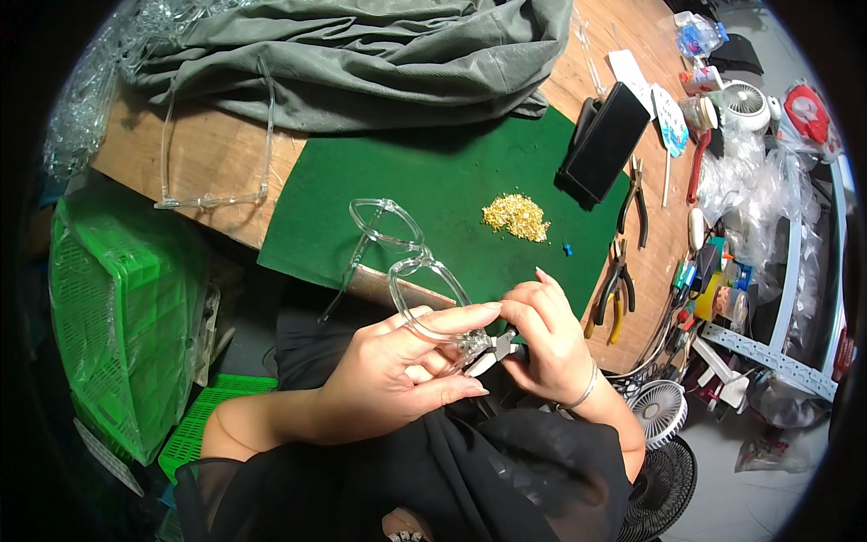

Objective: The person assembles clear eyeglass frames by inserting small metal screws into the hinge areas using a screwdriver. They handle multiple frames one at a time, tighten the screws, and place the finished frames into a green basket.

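My left hand (406, 361) is closed on a clear plastic eyeglass frame (433, 266), gripping it near one hinge. The frame's rims and its far temple stick out past my fingers over the green mat. Close against it, my right hand (546, 334) curls around a small tool with a pale metal head (495, 350). That head touches or nearly touches the hinge end of the frame; its handle is mostly hidden by my fingers. Beyond my hands, a pile of small gold-coloured metal pieces (517, 218) lies on the green mat (433, 163).
Another clear eyeglass frame (212, 200) rests on the wooden table at left, below a grey cloth (361, 63). A black phone (605, 144) stands tilted at right, near pliers (616, 294). Green crates (117, 316) stand left; a fan (657, 411) sits at lower right.
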Demonstrator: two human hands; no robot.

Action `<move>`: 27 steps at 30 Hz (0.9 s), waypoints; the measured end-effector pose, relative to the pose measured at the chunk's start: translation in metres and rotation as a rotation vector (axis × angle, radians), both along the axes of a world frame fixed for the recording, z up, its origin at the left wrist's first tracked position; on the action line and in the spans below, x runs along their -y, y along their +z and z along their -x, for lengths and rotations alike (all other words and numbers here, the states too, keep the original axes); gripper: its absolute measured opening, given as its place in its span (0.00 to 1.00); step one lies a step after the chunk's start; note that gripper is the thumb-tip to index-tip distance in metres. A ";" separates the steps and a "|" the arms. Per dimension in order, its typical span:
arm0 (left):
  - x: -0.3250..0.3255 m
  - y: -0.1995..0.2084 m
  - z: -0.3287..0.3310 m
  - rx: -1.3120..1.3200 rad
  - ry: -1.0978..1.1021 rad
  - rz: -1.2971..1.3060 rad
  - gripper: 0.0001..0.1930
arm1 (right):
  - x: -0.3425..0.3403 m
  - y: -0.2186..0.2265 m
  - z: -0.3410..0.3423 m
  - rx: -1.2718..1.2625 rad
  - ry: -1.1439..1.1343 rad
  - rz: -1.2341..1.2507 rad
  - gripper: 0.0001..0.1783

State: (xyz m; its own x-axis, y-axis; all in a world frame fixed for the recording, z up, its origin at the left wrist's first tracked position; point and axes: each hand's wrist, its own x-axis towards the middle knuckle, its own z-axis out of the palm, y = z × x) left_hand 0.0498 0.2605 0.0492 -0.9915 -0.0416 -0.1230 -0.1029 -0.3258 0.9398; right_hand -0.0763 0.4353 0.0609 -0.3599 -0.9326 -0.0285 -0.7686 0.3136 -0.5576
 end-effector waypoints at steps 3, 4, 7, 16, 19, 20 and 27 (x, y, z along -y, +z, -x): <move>0.003 -0.002 -0.001 -0.002 -0.013 0.011 0.29 | -0.003 -0.004 0.000 0.090 -0.031 0.013 0.25; 0.004 -0.003 -0.001 -0.018 -0.021 0.034 0.28 | -0.004 -0.004 0.000 0.129 -0.045 0.023 0.24; 0.005 -0.006 -0.003 -0.012 0.040 -0.175 0.24 | -0.006 -0.006 -0.002 0.330 -0.117 0.006 0.17; 0.013 -0.007 0.003 -0.142 0.091 -0.186 0.37 | -0.016 0.005 -0.013 1.276 -0.198 -0.093 0.09; 0.006 -0.004 0.005 -0.100 0.152 -0.180 0.38 | -0.015 0.024 -0.025 1.550 -0.036 -0.044 0.08; 0.006 -0.008 0.004 -0.151 0.127 -0.095 0.40 | -0.008 0.025 -0.029 1.626 0.032 -0.030 0.09; 0.000 -0.028 -0.004 -0.293 0.188 0.189 0.41 | 0.023 0.020 -0.037 2.012 -0.198 -0.152 0.11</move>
